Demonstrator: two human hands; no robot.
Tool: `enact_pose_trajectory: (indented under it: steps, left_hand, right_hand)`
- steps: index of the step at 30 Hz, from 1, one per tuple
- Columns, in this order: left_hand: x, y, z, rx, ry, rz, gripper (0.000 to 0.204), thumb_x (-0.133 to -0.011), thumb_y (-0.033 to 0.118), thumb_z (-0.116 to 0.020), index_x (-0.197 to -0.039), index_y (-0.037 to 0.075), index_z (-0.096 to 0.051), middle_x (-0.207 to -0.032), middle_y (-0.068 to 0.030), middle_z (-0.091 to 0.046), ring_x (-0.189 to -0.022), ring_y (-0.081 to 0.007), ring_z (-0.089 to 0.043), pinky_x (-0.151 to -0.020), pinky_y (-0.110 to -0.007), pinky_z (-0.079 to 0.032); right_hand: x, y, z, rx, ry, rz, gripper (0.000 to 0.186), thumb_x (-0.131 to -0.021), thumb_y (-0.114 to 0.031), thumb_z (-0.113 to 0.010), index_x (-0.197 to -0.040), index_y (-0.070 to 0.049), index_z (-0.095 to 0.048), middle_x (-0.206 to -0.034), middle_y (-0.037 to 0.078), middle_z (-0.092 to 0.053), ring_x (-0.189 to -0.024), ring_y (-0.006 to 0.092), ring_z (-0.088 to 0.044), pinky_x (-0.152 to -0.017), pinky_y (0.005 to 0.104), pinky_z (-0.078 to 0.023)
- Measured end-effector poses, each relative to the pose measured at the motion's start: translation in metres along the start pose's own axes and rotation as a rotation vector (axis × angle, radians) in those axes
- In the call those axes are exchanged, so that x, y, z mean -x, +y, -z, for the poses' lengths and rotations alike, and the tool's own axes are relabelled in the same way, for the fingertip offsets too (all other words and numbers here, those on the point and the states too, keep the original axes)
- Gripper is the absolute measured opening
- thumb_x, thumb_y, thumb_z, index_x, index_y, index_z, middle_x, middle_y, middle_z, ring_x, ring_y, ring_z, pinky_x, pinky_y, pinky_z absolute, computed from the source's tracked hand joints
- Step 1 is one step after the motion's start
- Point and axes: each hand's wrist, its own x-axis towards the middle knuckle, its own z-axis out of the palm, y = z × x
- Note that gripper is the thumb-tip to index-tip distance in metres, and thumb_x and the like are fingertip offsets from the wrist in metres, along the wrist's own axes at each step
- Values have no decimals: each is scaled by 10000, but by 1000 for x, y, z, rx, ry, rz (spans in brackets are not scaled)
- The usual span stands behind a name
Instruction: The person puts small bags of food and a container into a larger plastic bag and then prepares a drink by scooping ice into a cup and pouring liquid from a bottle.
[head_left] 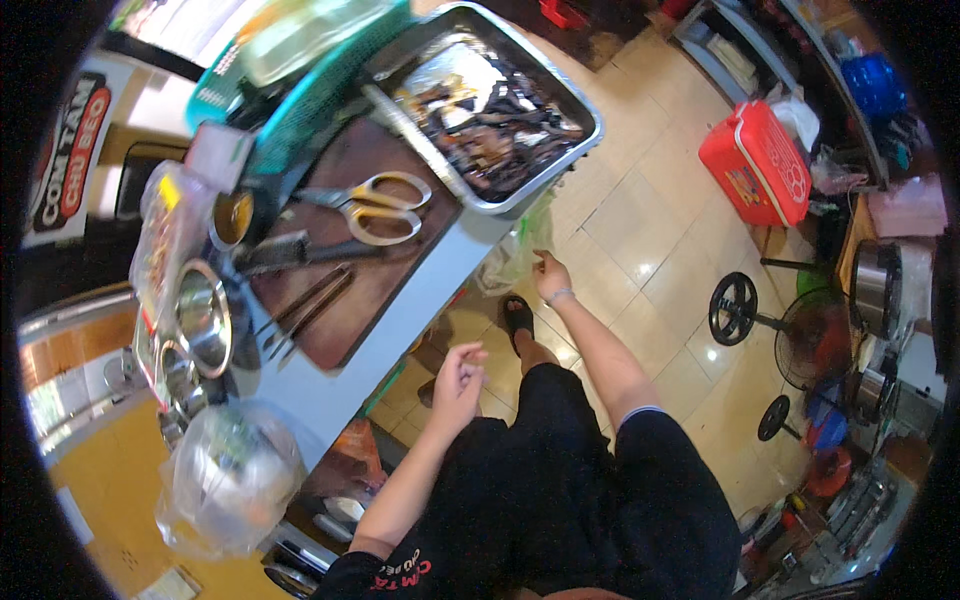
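My left hand [462, 385] is held in front of the table's edge, its fingers loosely bent and apart, with nothing in it. Farther right, my right hand [550, 278] has its fingers pinched at the side of a thin, clear greenish plastic bag [512, 255]. The bag hangs beside the table's edge, below a steel tray [590, 130]. Dark, glossy pieces of cooked meat [490, 150] and some liquid lie in that tray. On a brown cutting board [345, 325] are scissors [385, 210] with pale handles, a dark-handled knife [345, 252] and metal tongs [318, 305].
A teal basket [300, 95] stands at the back left. Along the table's left side are steel bowls [204, 318], a sauce cup [232, 218] and a filled plastic bag [230, 480]. Across the tiled floor [640, 225] stand a red cooler [755, 165] and a fan [820, 338].
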Motion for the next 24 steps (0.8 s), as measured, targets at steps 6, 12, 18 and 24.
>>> enact_pose_trajectory:
  steps: [6,12,18,24]
  left_hand:
    - [-186,-93,-86,-426,-174,-96,372,-913,156,-570,-1274,70,-535,-1110,-110,-614,-821,-162,-609,-733,-299,-498]
    - [-279,-108,-162,-41,-405,412,389,-939,195,-524,-1306,67,-529,-1188,-116,-605,-982,-238,-628,-856,-324,-484]
    - [-295,-184,-224,236,-72,370,334,-872,101,-537,-1206,79,-543,-1018,-114,-623,-900,-206,-615,-756,-348,-513]
    - [-260,-262,-209,-993,-145,298,453,-840,235,-587,-1236,24,-525,-1219,-208,-573,-1123,-357,-554,-908,-437,-467]
  right_hand:
    - [-54,9,14,523,140,-296,396,-865,-349,-578,-1158,-85,-614,-1000,186,-658,-868,350,-646,-867,435,-473]
    - [-42,118,35,292,194,11,455,-839,-218,-587,-1267,-68,-561,-774,186,-645,-790,360,-639,-728,433,-511]
    - [47,74,87,41,4,-153,674,-802,-64,-574,-1437,-81,-352,-663,165,-613,-623,346,-612,-595,438,-492]
    - [94,23,120,-135,-84,-270,725,-807,-84,-608,-1461,-49,-296,-621,141,-583,-566,289,-604,-565,369,-487]
